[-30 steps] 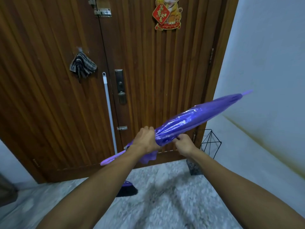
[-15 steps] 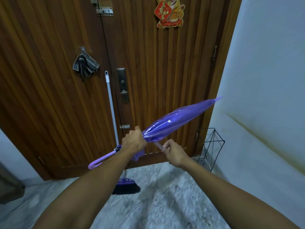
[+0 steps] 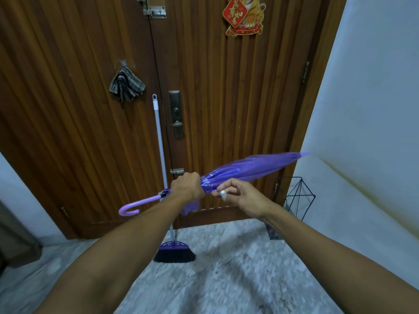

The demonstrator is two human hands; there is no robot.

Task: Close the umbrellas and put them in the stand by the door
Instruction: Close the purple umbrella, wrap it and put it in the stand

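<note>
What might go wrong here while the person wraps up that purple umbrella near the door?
The right hand pinches only the small white-tipped strap; it could slip, letting the folded canopy loosen. The purple umbrella points its tip at the wall, so a swing might scrape it. The wire stand looks light and could tip when the umbrella drops in. The left hand grips the canopy's base.

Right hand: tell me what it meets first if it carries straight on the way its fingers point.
The right hand points left; its fingers would probably meet the folded purple umbrella canopy first, then the left hand. Depth is unclear.
</note>
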